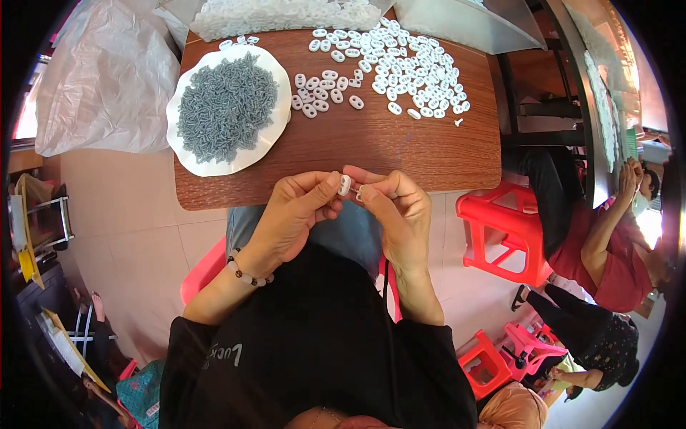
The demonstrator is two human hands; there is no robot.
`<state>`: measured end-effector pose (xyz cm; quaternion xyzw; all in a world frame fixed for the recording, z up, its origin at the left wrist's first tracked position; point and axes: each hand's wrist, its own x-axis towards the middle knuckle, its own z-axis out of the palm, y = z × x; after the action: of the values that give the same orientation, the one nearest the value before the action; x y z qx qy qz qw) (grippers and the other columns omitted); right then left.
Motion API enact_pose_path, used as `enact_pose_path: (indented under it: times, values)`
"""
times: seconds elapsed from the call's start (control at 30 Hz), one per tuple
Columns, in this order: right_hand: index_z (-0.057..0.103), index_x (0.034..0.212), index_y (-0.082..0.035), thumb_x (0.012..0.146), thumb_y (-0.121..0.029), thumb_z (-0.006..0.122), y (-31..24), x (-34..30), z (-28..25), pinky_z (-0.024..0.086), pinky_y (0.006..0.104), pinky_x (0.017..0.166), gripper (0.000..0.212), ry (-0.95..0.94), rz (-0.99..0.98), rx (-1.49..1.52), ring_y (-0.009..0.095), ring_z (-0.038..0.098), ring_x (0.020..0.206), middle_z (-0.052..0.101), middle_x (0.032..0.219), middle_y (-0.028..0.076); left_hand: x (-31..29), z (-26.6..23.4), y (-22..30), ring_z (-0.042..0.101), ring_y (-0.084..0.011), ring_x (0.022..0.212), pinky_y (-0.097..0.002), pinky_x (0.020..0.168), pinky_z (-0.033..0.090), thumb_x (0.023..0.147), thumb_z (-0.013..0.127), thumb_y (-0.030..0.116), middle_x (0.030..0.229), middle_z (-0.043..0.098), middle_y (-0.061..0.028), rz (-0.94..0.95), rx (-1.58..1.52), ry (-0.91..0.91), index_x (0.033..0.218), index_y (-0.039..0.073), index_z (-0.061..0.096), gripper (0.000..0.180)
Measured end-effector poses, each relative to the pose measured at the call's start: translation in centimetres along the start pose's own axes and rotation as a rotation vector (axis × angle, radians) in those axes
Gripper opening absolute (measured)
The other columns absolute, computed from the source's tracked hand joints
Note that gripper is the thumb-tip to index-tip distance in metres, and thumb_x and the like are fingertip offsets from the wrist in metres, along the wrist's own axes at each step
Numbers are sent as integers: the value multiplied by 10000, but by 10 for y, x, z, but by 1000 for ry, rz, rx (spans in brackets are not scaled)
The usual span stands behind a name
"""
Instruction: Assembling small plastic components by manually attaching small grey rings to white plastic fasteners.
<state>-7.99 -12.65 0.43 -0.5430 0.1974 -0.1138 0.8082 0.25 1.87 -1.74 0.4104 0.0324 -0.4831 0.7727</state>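
Both my hands meet at the table's near edge. My left hand [296,207] pinches a white two-hole plastic piece [344,185] between thumb and fingers. Just to its right, my right hand [400,211] grips a small white plastic part [361,193] in its fingertips. A thin spring [353,190] shows between the two white pieces; how far it reaches into either is too small to tell. On the table [336,146], a scalloped white plate [280,132] carries a heap of small grey springs [227,107]. Many matching two-hole pieces [418,75] lie loose at the back.
One small white peg [458,122] lies right of the loose pieces. A heap of white parts [286,18] and a grey bin [468,21] stand at the back. A clear plastic bag [107,79] hangs left. Red stools [504,229] and other people [607,250] are right.
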Motion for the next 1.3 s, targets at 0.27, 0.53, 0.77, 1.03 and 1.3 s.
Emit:
enact_pose_path:
  times: [0.27,0.53,0.77,1.03,1.3]
  values:
    - [591,838,12,889,2,598,1,1,2,530,382,877,53,-4,0,-20,220,660,938,637,1102,269,1,-1,0,574,-35,741,-174,658,462,947,613,245,858,664,10,10,-14,40,999,41,688,223]
    - [590,840,17,897,-8,601,3,2,3,534,367,869,63,3,5,-39,219,656,946,638,1093,271,0,-4,-4,581,-59,762,-189,686,466,953,597,213,906,672,-19,68,52,45,1029,20,675,221]
    - [594,851,19,900,1,601,0,-1,8,536,358,864,53,17,6,-63,205,651,943,629,1112,272,-4,6,-4,582,-64,706,-200,611,460,926,641,201,825,675,-27,201,243,101,993,5,692,213]
    - [599,954,38,870,-71,684,-4,-1,-5,524,330,856,162,-177,93,58,212,640,967,600,1183,252,-18,11,9,575,-73,685,-213,608,462,918,654,195,791,674,-39,152,268,30,953,-14,707,218]
    - [542,1269,64,900,-191,662,-12,-1,-11,504,355,876,464,-429,128,99,258,614,1026,561,1275,215,-28,17,23,549,-70,647,-220,614,460,908,671,226,733,663,-41,100,313,-72,911,-23,717,253]
